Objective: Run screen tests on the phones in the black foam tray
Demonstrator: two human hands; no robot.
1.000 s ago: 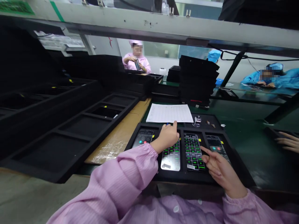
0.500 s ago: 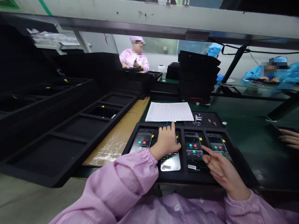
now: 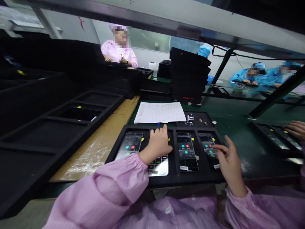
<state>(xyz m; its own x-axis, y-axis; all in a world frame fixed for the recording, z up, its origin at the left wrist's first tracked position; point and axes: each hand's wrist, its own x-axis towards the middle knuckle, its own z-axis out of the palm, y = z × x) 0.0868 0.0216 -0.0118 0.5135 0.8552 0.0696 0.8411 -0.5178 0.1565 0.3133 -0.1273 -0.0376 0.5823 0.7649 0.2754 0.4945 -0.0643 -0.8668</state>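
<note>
Four slots of a black foam tray (image 3: pixel 190 178) each hold a smartphone with a lit screen. My left hand (image 3: pixel 157 143) lies over the second phone (image 3: pixel 161 168), fingers and thumb stretched out, covering its upper part. Just beyond it on the right is the third phone (image 3: pixel 187 159), showing round coloured buttons. My right hand (image 3: pixel 230 163) is open at the rightmost phone (image 3: pixel 206 142), one fingertip at or just above the red button on its screen. At the left end lies another phone (image 3: pixel 130 142), partly behind my sleeve.
White paper sheets (image 3: pixel 159 112) lie behind the tray, beside a shallow black tray (image 3: pixel 199 118) with small metal parts. Stacked black trays (image 3: pixel 188 76) stand farther back. Large foam trays (image 3: pixel 57 127) fill the left. Another person's hand (image 3: pixel 296 128) is at a tray on the right.
My right hand has moved from the third phone to the rightmost one. My left hand stays over the second phone. The view has turned slightly to the right.
</note>
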